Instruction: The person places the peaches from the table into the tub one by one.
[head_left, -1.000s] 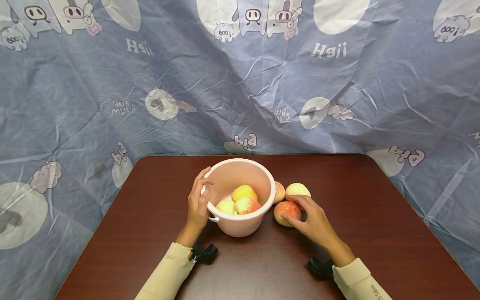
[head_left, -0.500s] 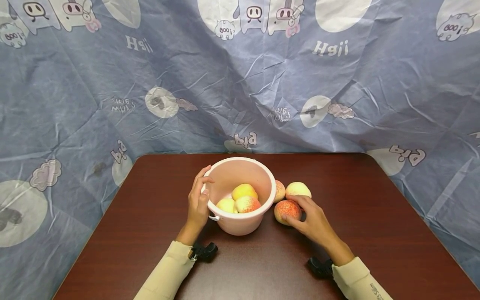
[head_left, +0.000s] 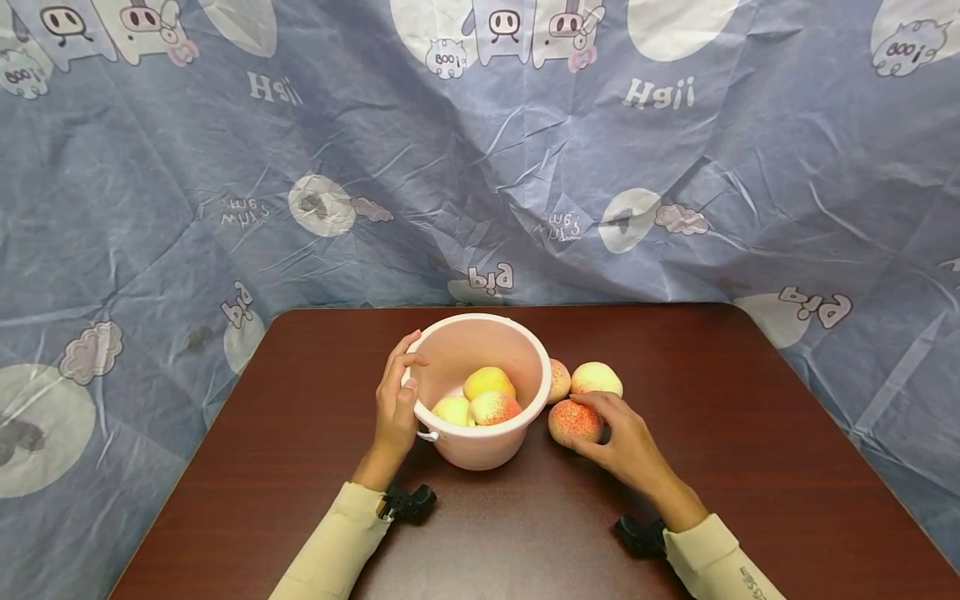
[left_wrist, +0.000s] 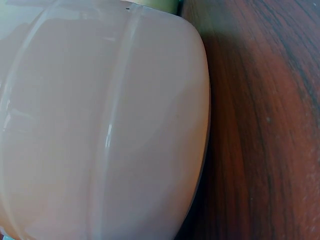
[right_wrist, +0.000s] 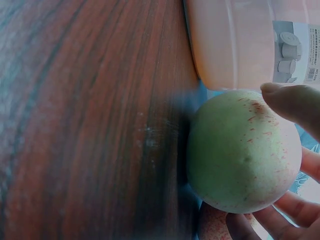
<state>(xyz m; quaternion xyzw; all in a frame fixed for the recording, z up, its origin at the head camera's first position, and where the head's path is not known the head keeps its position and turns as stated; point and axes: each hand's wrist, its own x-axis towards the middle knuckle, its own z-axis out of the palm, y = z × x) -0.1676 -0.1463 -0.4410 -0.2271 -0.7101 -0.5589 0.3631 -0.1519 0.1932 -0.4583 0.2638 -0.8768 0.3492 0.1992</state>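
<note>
My left hand [head_left: 394, 408] holds the rim of a pale pink bucket [head_left: 480, 450] at its left side. Inside the bucket lie a yellow peach [head_left: 487, 383], a pale yellow peach [head_left: 452, 412] and a red-speckled peach [head_left: 495, 409]. To the bucket's right, my right hand [head_left: 626, 437] grips a red-orange peach [head_left: 574, 423], which rests on the table. In the right wrist view, its greenish side [right_wrist: 242, 155] faces the camera, with my thumb [right_wrist: 292, 104] on top. The left wrist view is mostly filled by the bucket's wall [left_wrist: 115, 125]; no fingers show there.
A pale yellow peach [head_left: 597, 378] and a speckled peach [head_left: 558, 382], partly hidden by the bucket, sit behind the gripped one. The dark wooden table [head_left: 510, 542] ends at a blue printed cloth [head_left: 420, 208]. A label [right_wrist: 295, 52] is on the bucket's side.
My right thumb has come in against the red-orange peach, so the hand now grips it. My left hand and the bucket stay in place.
</note>
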